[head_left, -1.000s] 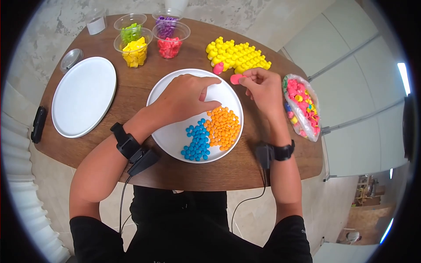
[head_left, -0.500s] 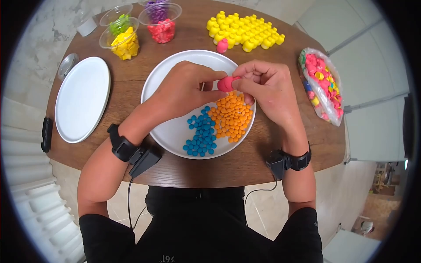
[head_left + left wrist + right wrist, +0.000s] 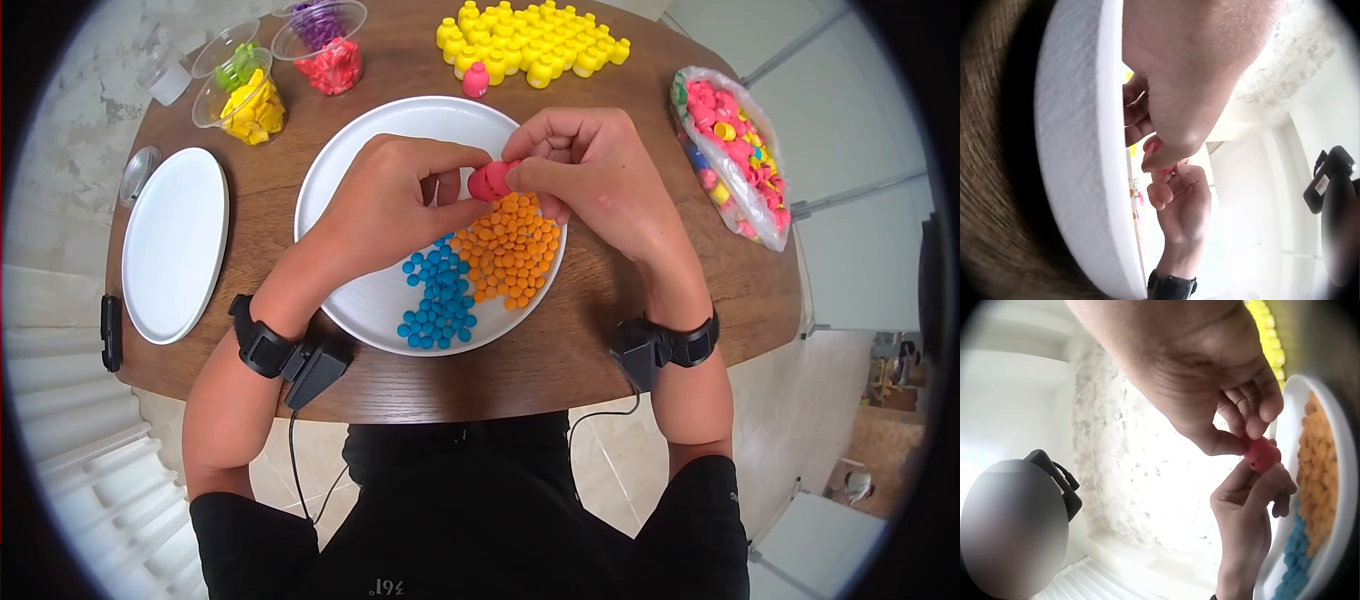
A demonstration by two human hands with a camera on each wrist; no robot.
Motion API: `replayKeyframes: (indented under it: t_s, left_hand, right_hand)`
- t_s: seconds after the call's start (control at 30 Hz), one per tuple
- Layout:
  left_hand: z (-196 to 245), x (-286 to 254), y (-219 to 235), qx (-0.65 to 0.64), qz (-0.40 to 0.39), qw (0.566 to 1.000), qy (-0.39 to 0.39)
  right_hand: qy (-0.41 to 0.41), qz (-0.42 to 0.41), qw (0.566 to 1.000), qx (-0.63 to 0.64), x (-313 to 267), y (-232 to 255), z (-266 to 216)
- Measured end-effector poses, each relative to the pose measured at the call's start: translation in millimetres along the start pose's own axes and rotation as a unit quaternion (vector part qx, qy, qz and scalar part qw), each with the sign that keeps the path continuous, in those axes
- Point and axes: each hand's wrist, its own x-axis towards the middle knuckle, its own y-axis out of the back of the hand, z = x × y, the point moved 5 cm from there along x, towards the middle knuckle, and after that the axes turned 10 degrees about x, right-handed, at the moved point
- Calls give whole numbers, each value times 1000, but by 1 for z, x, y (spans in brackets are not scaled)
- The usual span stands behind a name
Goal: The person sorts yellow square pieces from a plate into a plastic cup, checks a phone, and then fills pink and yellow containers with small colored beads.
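Both hands meet over the upper part of a white plate (image 3: 365, 310), each with thumb and fingers clamped on a small pink piece (image 3: 487, 183) — the left hand (image 3: 400, 195) from one side, the right hand (image 3: 600, 185) from the other. The piece is held above the plate, its right end partly hidden by the right thumb; the right wrist view shows it as rounded, pinched between the two sets of fingertips. On the plate below, a heap of orange beads (image 3: 512, 255) lies to the right and touches a looser spread of blue beads (image 3: 440, 300) nearer the person. Beyond the plate a pink bottle (image 3: 476, 81) stands at the near edge of a close-packed cluster of yellow bottles (image 3: 540, 42). To the right, well apart, lies a clear bag (image 3: 740, 155) of pink, yellow and blue bits. Left of the plate are a second white plate (image 3: 176, 245) and, farther back, clear cups holding yellow pieces (image 3: 252, 108), green pieces (image 3: 238, 66), red pieces (image 3: 330, 68) and purple pieces (image 3: 318, 25) — all on a brown wooden table (image 3: 430, 390).
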Motion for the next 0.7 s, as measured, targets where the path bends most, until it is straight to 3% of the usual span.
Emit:
replayKeyframes:
  t_s: [0.33, 0.7]
  left_hand:
    - [18, -6, -2, 101, -2, 989, -107]
    - [27, -8, -2, 138, -5, 981, -139]
  right_hand:
    - [-65, -77, 993, -63, -5, 9, -3]
    - [-81, -91, 987, -107, -7, 14, -2]
